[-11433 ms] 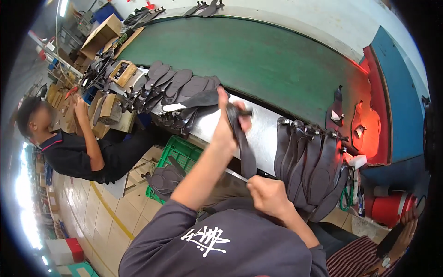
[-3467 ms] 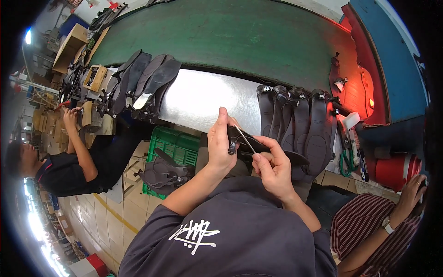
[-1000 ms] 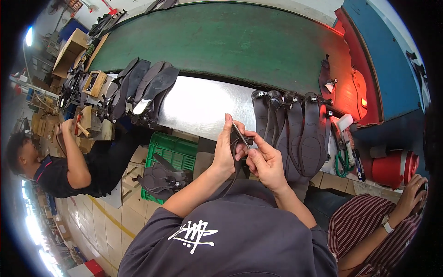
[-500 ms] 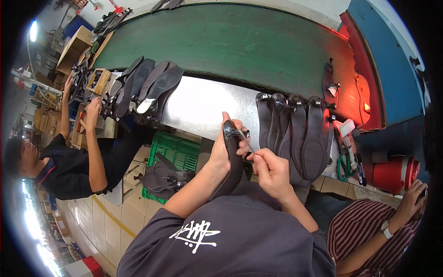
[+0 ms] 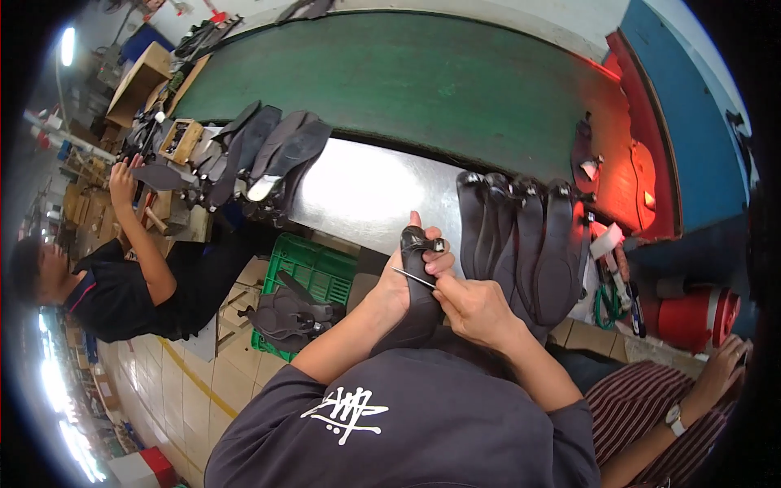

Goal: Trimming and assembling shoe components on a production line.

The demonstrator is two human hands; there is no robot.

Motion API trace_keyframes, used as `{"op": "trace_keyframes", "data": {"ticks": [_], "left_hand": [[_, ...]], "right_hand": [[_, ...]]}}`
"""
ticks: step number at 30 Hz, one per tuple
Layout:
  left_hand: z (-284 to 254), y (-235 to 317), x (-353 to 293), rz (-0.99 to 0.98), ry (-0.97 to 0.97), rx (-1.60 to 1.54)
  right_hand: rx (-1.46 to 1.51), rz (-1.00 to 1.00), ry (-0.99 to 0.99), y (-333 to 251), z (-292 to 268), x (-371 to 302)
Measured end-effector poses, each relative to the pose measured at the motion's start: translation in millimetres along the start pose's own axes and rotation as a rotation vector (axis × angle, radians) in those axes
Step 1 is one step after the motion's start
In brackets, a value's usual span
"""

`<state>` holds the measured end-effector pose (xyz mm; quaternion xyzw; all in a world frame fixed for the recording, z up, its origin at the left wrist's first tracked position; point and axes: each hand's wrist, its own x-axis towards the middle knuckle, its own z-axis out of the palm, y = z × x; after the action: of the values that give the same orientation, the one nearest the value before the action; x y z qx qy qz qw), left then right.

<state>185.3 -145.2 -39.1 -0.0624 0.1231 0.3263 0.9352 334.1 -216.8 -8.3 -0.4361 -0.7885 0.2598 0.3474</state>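
My left hand (image 5: 389, 291) is wrapped round a black sandal (image 5: 418, 307), its toe with a glossy strap pointing away from me. The heel end reaches back toward my shirt. In my right hand (image 5: 482, 311) is a thin, pointed metal tool (image 5: 413, 277), gripped between thumb and fingers. Its bare shaft lies across the sandal just below the strap, the tip toward my left hand. Whether it touches the sole, I cannot tell. To the right, several dark sandals (image 5: 558, 264) lie side by side on the metal table (image 5: 358, 183).
Behind the table runs a green conveyor belt (image 5: 390, 81), ending at a red-lit machine opening (image 5: 639, 163). More soles (image 5: 297, 146) are piled at left. A green crate (image 5: 313, 260) stands below. Co-workers sit at left (image 5: 122, 285) and right (image 5: 675, 398), near a red container (image 5: 691, 313).
The tool has swung from the strap to lie across the sandal, its tip now pointing left. My right hand has turned with it. The left co-worker has raised a sole.
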Motion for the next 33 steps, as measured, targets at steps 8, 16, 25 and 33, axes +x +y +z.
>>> {"op": "trace_keyframes", "data": {"ticks": [8,16,25,33], "left_hand": [[133.4,142.3,-20.2,0.938,-0.146,0.718],[85.2,330.8,-124.8,1.169,0.131,1.579],[-30.2,371.2,-192.6,1.009,0.830,1.963],[12.9,250.6,-116.2,1.695,0.665,1.402]], "right_hand": [[0.329,0.274,0.338,-12.7,-45.3,-10.3],[-0.168,0.475,0.823,39.3,-111.6,-53.2],[-0.317,0.601,0.742,73.0,-113.2,-67.5],[-0.156,0.642,0.620,84.9,-102.3,-53.7]]}}
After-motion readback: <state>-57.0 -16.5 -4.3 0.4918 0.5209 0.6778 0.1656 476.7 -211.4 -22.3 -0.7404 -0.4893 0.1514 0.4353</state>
